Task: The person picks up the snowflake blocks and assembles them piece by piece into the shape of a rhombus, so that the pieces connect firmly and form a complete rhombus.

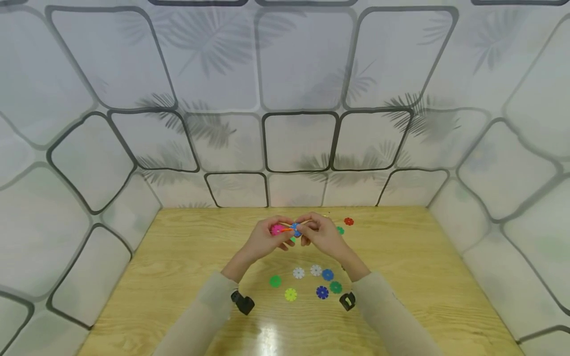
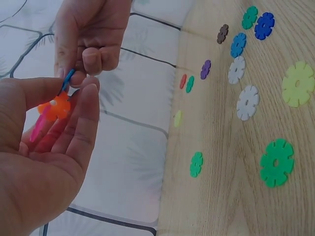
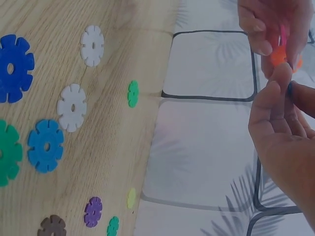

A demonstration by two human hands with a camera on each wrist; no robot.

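Both hands meet above the far part of the table around a small chain of notched plastic discs. My left hand (image 1: 262, 241) grips the chain, with a pink disc (image 1: 276, 229) and an orange disc (image 2: 58, 107) in front of its fingers. The orange disc lies between the pink one and a blue disc (image 1: 296, 229), which my right hand (image 1: 327, 238) pinches between thumb and fingers. In the left wrist view, the left thumb also reaches the blue disc. Fingers partly hide the joints, so I cannot tell how deep the slots are pushed together.
Loose discs lie flat on the wooden table (image 1: 187, 277): white (image 1: 299, 273), green (image 1: 275, 281), yellow (image 1: 291, 294), dark blue (image 1: 322, 292) and several more. A red disc (image 1: 349, 221) is near the back edge. Patterned cloth walls (image 1: 298, 143) enclose the back and sides.
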